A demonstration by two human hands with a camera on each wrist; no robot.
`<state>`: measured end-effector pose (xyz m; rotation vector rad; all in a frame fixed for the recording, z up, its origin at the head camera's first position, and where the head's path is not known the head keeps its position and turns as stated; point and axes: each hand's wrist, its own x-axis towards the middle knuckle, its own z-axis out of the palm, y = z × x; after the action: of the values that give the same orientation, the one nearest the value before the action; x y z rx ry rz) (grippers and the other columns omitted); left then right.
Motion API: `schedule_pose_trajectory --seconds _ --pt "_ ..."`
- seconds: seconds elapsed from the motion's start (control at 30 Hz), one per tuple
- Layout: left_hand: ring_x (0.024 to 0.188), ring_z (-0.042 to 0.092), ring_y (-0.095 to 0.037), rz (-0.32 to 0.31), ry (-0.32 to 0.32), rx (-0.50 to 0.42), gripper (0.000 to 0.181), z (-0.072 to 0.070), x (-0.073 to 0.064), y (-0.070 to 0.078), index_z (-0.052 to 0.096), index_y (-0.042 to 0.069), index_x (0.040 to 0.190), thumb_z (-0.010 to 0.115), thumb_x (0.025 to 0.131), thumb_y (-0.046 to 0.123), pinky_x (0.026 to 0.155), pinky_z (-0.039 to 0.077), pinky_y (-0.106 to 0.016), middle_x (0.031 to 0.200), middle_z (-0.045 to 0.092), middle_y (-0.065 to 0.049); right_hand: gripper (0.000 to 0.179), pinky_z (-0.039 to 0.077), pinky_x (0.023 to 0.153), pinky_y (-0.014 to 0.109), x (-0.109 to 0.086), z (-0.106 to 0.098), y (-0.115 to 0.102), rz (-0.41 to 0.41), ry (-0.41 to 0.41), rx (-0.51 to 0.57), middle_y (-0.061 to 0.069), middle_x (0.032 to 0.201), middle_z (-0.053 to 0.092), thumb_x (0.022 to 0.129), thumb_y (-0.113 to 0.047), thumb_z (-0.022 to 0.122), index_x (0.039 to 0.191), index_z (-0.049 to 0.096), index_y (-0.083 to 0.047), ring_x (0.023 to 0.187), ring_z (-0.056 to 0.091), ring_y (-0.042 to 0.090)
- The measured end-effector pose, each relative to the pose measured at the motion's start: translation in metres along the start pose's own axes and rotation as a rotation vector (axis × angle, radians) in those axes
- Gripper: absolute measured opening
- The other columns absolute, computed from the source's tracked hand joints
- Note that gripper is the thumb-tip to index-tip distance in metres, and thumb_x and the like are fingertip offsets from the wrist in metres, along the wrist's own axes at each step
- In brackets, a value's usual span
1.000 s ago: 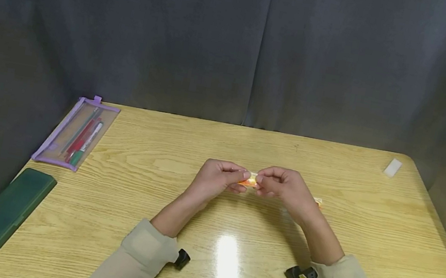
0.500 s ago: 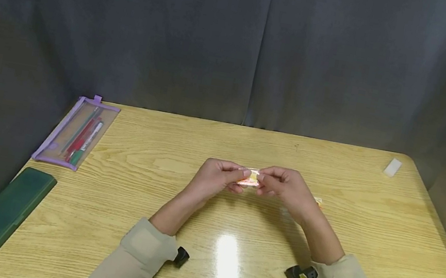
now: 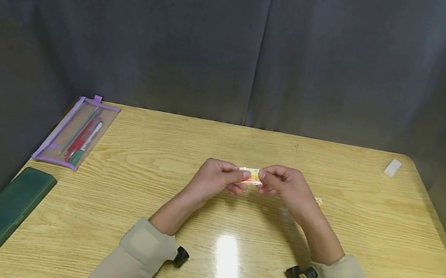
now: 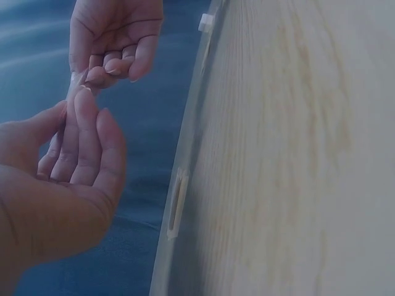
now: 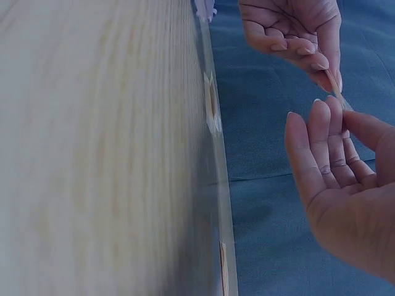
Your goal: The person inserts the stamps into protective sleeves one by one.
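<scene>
As the head view shows, the left hand and right hand pinch opposite ends of a small packet above the tabletop, its long axis paralleling the far edge; left wrist, then right wrist, both show it edge-on.

Left grip, right grip (both pinched)

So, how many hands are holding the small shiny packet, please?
2: the left hand pinches the packet from its left side, the right hand pinches its right edge. No other hand shows.
</scene>
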<state>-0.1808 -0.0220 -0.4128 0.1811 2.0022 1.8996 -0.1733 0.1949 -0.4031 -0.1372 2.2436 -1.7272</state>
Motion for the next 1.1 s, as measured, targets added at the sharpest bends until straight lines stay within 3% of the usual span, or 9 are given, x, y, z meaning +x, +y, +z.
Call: schedule_pose_trajectory --seconds 0.27,0.5,0.7,0.93,1.1 --pt "0.068 0.074 -0.016 -0.013 -0.007 0.019 0.030 -0.0008 -0.0003 0.0006 0.078 -0.001 0.094 0.074 0.094 0.028 0.081 0.064 -0.047 0.079 0.078 -0.009 0.031 0.061 0.089 0.044 0.0005 0.0002 0.0013 -0.002 0.004 -0.015 0.002 0.090 0.072 0.103 -0.028 0.062 0.111 0.069 0.001 0.084 0.072 0.018" --pt "0.065 0.073 -0.013 -0.001 0.014 0.016 0.028 -0.0003 -0.0005 0.0007 0.078 -0.001 0.095 0.074 0.094 0.027 0.082 0.063 -0.052 0.078 0.078 -0.010 0.036 0.062 0.087 0.039 -0.0004 0.0007 0.0009 -0.016 0.004 -0.001 0.004 0.096 0.069 0.107 -0.029 0.054 0.122 0.066 0.002 0.083 0.072 0.016" --pt "0.072 0.075 -0.019 -0.011 -0.035 0.023 0.023 0.0027 -0.0021 0.0012 0.079 0.001 0.093 0.074 0.095 0.024 0.080 0.065 -0.044 0.085 0.078 -0.015 0.032 0.062 0.088 0.045 -0.0005 0.0024 -0.0009 0.002 -0.023 0.008 0.003 0.096 0.073 0.101 -0.023 0.064 0.119 0.067 0.003 0.086 0.074 0.023" --pt "0.089 0.077 -0.033 -0.027 -0.074 0.021 0.019 0.0003 -0.0021 0.0048 0.075 -0.003 0.104 0.070 0.097 0.014 0.084 0.064 -0.043 0.093 0.079 -0.017 0.028 0.062 0.090 0.044 -0.0021 -0.0035 -0.0026 0.008 0.000 -0.059 0.007 0.096 0.075 0.102 -0.020 0.063 0.118 0.069 0.002 0.090 0.074 0.025" --pt "0.085 0.078 -0.026 -0.036 -0.041 -0.023 0.021 -0.0031 -0.0003 0.0046 0.073 -0.005 0.110 0.072 0.094 0.008 0.088 0.063 -0.045 0.096 0.078 -0.020 0.028 0.060 0.095 0.043 -0.0028 -0.0069 -0.0037 0.015 -0.003 -0.042 0.007 0.097 0.075 0.102 -0.017 0.062 0.120 0.068 0.003 0.090 0.074 0.020"
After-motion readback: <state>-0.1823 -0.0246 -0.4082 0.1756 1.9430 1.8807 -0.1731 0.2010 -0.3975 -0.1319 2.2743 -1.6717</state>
